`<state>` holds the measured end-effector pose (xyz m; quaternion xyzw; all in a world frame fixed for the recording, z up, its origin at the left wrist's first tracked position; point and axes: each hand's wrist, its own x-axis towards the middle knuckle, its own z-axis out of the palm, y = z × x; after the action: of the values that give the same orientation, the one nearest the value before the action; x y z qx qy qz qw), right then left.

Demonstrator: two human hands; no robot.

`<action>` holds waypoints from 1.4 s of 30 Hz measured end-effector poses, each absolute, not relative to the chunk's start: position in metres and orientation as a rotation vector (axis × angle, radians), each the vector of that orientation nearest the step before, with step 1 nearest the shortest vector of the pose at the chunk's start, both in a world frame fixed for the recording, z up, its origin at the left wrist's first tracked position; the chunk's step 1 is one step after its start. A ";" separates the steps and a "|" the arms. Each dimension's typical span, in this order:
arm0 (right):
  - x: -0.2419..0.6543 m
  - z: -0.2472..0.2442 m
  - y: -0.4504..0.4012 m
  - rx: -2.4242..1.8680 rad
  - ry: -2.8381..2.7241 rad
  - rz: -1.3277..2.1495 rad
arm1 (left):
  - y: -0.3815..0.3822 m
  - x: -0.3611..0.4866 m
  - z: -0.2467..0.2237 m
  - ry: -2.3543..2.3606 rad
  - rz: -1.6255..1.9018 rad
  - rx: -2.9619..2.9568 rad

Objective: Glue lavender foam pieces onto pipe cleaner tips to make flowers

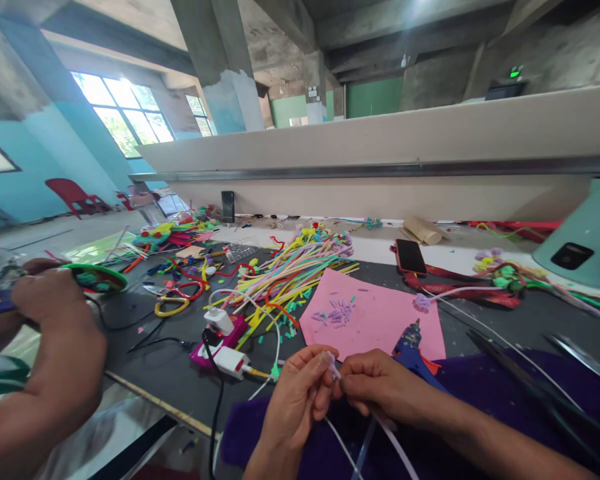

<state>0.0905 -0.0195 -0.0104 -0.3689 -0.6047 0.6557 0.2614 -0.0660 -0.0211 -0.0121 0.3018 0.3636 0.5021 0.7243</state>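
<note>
Low in the middle, my left hand (303,393) pinches the tip of a lilac pipe cleaner (333,367). My right hand (385,383) is closed on the same pipe cleaner just beside it, and a pale stem hangs below my fingers. The exact shape of the tip is partly hidden by my fingertips. Just beyond my hands lies a pink sheet (380,343) with many short lilac cut pieces (337,313) on it. A lilac pipe cleaner flower (423,302) rests at its right edge. Next to my right hand is a blue glue gun (410,347), its nozzle pointing up.
A power strip (240,331) with chargers and cables sits left of my hands. Behind it are bundled pipe cleaners (280,273) and scissors (180,293). A phone (410,257) with a red strap lies at right. At left, a co-worker's hands (47,290) hold a green item.
</note>
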 end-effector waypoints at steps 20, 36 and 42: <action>0.087 -0.002 -0.017 -0.983 -1.586 1.455 | -0.024 -0.061 -0.017 0.756 1.135 0.649; 0.086 -0.003 -0.018 -1.020 -1.617 1.439 | -0.026 -0.061 -0.021 0.812 1.088 0.641; 0.086 -0.003 -0.019 -1.017 -1.618 1.450 | -0.027 -0.061 -0.020 0.855 1.077 0.664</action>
<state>0.0861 -0.0186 -0.0029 -0.3951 -0.6285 0.5633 0.3628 -0.0607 -0.0269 -0.0204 0.3009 0.3872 0.4877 0.7223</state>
